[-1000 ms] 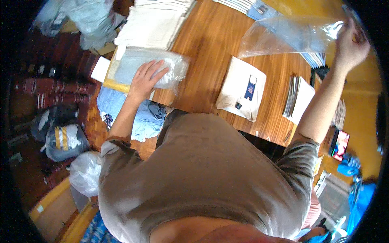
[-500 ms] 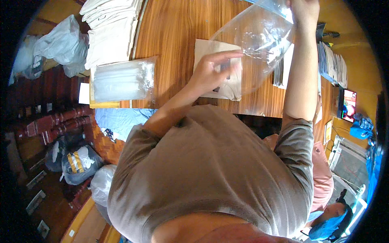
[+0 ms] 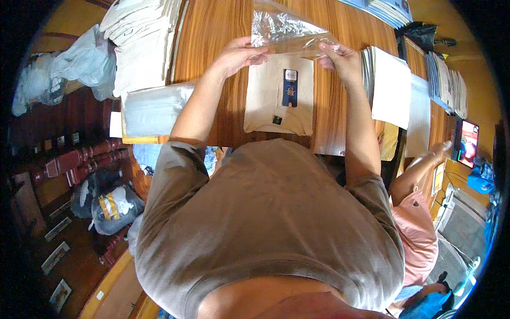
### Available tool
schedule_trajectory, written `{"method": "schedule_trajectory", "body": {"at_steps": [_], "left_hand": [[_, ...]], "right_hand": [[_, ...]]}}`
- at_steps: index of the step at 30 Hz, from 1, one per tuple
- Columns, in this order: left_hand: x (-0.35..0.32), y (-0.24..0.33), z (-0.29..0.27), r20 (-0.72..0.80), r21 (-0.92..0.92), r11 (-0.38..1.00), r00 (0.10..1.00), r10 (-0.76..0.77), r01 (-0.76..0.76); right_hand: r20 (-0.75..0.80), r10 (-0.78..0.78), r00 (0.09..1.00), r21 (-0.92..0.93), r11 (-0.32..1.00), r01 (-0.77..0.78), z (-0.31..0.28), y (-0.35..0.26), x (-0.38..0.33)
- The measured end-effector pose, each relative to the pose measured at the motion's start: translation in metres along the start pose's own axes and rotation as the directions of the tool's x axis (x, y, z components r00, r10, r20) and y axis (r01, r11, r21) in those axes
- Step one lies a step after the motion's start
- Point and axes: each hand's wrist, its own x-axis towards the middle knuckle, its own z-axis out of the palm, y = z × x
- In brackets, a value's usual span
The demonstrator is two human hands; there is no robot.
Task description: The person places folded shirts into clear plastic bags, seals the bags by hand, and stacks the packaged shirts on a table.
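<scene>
A clear plastic bag [image 3: 289, 29] is stretched between my two hands above the tabletop. My left hand [image 3: 239, 56] pinches its lower left edge, and my right hand [image 3: 341, 61] grips the lower right side with the thumb on top. Just below the bag, on my side of the table, lies a folded beige garment [image 3: 260, 106] with a dark label tag [image 3: 290, 87] on its front. The garment's far edge is partly behind the bag and my left fingers.
Stacked folded cream garments [image 3: 142, 58] stand on the left, with a pack of clear bags [image 3: 154, 114] nearer me. White sheets [image 3: 390, 87] and light blue garments [image 3: 380, 10] lie to the right. A co-worker in a pink top [image 3: 414, 234] reaches out at the right.
My right hand has brought the plastic bag down and left from the upper right. My left hand, empty before, now grips it too. The folded garment beneath is now mostly uncovered.
</scene>
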Motion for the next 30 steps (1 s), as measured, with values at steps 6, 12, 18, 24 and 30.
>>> {"method": "schedule_trajectory", "body": {"at_steps": [6, 12, 18, 24, 30], "left_hand": [[0.068, -0.045, -0.026, -0.268, 0.655, 0.755, 0.932, 0.246, -0.011], [0.069, -0.050, -0.048, -0.323, 0.685, 0.724, 0.926, 0.194, 0.087], [0.030, -0.055, -0.055, -0.233, 0.276, 0.931, 0.956, -0.175, 0.238], [0.004, -0.066, -0.050, -0.215, 0.223, 0.938, 0.952, -0.218, 0.265], [0.008, -0.071, -0.041, -0.190, 0.359, 0.913, 0.973, -0.133, 0.195]], "right_hand": [[0.028, -0.089, 0.996, -0.260, 0.961, 0.093, -0.024, 0.092, 0.086], [0.024, 0.032, 0.999, -0.181, 0.983, -0.027, -0.008, 0.128, 0.085], [0.035, 0.177, 0.984, 0.055, 0.982, -0.178, -0.024, 0.143, 0.056], [-0.016, 0.233, 0.972, 0.077, 0.970, -0.231, -0.020, 0.126, 0.031], [-0.138, 0.117, 0.983, 0.003, 0.993, -0.118, -0.010, 0.133, 0.033]]}}
